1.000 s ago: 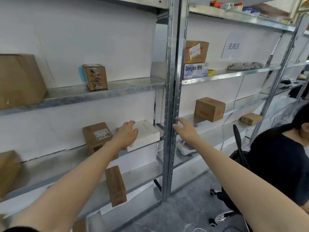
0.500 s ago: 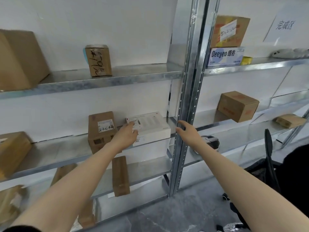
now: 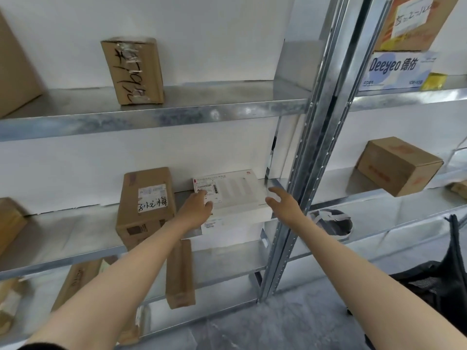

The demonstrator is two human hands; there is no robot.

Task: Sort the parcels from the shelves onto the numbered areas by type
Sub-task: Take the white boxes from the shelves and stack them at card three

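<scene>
1. Lower shelf (image 3: 227, 261), nearest you: one narrow brown parcel (image 3: 180, 274) stood on end at the front edge, under your left forearm.
2. Your left hand (image 3: 195, 210): it reached onto the middle shelf (image 3: 63, 238). The fingers lay bent on the top left corner of the white box (image 3: 235, 195), over its printed label. No finger could be seen hooked round an edge.
3. Your right hand (image 3: 284, 204): the fingers were spread and held nothing. It was just beside the box's right edge, and you could not tell whether it touched.
4. White box: it lay flat on the middle shelf between your two hands. This was the right end of the left bay, close to the steel upright (image 3: 303, 173).
5. Labelled brown parcel (image 3: 146, 203): it stood on the same shelf, just left of the white box, with a handwritten white label facing you.
6. Upper shelf (image 3: 177, 109): one taped brown parcel (image 3: 134, 72) stood upright against the wall, with black handwriting down its front.
7. Right bay, beyond the upright: a brown carton (image 3: 399, 165) sat at middle height. Above it a blue-and-white Deeyeo box (image 3: 396, 70) lay under another carton (image 3: 414, 21). A small yellow item (image 3: 433, 82) sat just beside the Deeyeo box.
</scene>
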